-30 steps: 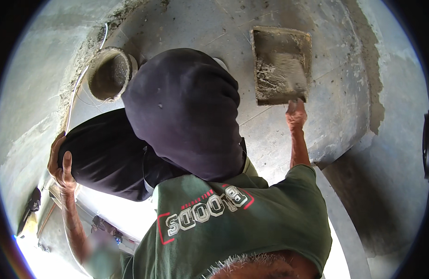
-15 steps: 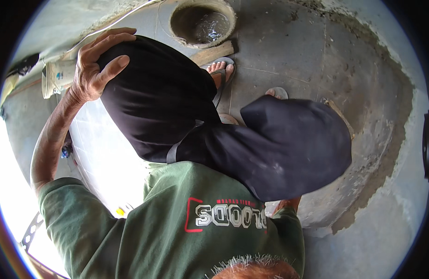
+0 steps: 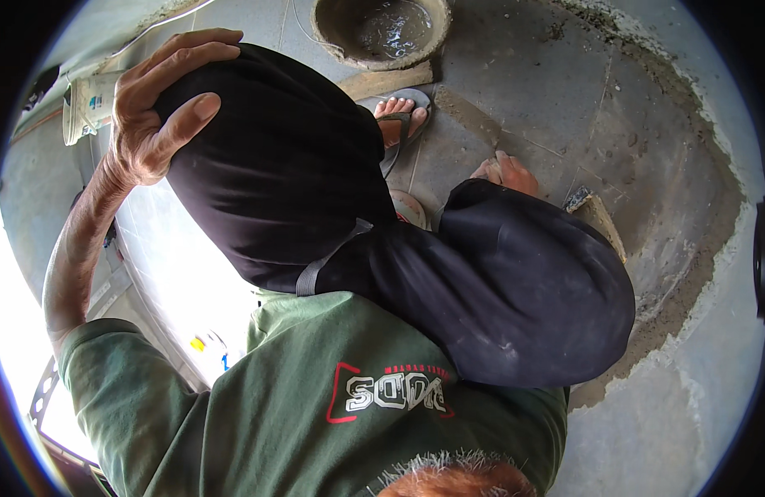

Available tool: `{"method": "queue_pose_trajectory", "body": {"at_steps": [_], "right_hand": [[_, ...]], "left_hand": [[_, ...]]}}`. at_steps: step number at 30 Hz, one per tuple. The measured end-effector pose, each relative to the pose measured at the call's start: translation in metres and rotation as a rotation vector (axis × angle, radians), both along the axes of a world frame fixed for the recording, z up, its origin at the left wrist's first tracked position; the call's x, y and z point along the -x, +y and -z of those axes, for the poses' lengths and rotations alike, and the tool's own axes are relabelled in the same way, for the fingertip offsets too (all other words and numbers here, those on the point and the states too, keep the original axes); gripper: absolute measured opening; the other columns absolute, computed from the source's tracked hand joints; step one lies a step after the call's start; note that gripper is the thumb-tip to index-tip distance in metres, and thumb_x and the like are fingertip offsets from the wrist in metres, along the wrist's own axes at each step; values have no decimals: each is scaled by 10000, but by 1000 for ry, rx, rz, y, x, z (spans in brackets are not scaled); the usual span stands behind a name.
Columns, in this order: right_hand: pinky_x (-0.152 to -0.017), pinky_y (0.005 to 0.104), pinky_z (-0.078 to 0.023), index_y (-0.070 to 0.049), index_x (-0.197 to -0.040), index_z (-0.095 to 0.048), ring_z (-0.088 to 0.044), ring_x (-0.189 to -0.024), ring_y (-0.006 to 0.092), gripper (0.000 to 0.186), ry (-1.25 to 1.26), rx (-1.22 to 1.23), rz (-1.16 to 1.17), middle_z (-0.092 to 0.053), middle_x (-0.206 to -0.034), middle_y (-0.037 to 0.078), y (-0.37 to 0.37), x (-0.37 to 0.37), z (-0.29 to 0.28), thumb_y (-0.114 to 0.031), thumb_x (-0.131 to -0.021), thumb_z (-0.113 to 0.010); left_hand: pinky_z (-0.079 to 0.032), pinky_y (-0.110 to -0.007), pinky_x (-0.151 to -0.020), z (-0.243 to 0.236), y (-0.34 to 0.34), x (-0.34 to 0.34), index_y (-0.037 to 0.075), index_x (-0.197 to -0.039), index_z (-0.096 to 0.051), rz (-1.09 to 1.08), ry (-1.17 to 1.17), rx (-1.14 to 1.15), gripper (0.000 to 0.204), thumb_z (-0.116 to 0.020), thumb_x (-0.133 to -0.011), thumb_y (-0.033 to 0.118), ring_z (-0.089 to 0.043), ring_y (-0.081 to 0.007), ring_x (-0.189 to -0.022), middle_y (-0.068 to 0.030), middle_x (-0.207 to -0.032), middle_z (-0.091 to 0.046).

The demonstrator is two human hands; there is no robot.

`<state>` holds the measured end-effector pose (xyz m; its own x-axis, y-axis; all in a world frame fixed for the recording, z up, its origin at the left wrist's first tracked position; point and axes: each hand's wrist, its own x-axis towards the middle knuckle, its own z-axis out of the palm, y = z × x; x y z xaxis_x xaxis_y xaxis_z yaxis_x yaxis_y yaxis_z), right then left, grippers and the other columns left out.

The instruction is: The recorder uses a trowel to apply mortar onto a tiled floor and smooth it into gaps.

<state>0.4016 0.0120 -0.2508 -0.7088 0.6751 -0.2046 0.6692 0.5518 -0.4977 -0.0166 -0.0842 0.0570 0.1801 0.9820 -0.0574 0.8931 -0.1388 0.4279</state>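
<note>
My left hand rests on my left knee in dark trousers, its fingers stretched out and the thumb apart, holding nothing. Past my right knee, my right hand is low over the floor, near my right foot. Its fingers are bent around the end of a trowel with a flat, mortar-coated blade. The blade points toward a mortar basin holding wet grey mix. My knee hides the right forearm, and the trowel's handle is mostly covered.
A wooden strip lies between the basin and my sandalled left foot. A wooden-edged piece is beside my right knee. A white bucket stands at the far left. Rough mortar follows the wall's base.
My right hand has come into view beyond the right knee, with the trowel. More of the wooden-edged piece shows. My left hand stays on the knee; the view has shifted a little.
</note>
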Motion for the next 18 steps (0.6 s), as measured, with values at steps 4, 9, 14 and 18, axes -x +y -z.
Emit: {"method": "queue_pose_trajectory", "body": {"at_steps": [4, 9, 14, 18], "right_hand": [[-698, 447, -527, 11, -1117, -588, -652, -836, 362, 366, 33, 7, -48, -641, -916, 194, -2, 3, 5, -215, -829, -601], [-684, 452, -524, -32, -1058, -598, -656, -783, 357, 312, 23, 19, -29, -639, -899, 180, -5, 9, 11, -225, -816, -636], [-673, 458, -523, -65, -1050, -592, -657, -800, 345, 300, -105, -14, -63, -641, -903, 154, -7, 25, 16, -240, -813, -652], [-722, 446, -523, -82, -1080, -593, -654, -821, 335, 318, -195, -86, 0, -643, -921, 148, -3, 31, 19, -244, -812, -653]], "left_hand": [[-470, -394, -960, 1, 2, 2, 10, -1117, -654, 14, -3, 6, 411, -604, -871, 336, -618, -294, -1094, -170, -1172, -634], [-458, -395, -971, 1, 3, 0, -1, -1119, -650, 23, -25, 2, 419, -605, -872, 334, -611, -297, -1107, -171, -1179, -631], [-460, -393, -962, 0, 3, -2, -8, -1120, -646, 35, -9, -7, 417, -602, -874, 325, -612, -298, -1102, -176, -1175, -630], [-468, -394, -932, -2, 5, -3, -42, -1109, -631, 42, -41, 10, 432, -605, -869, 316, -618, -316, -1069, -195, -1167, -623]]}}
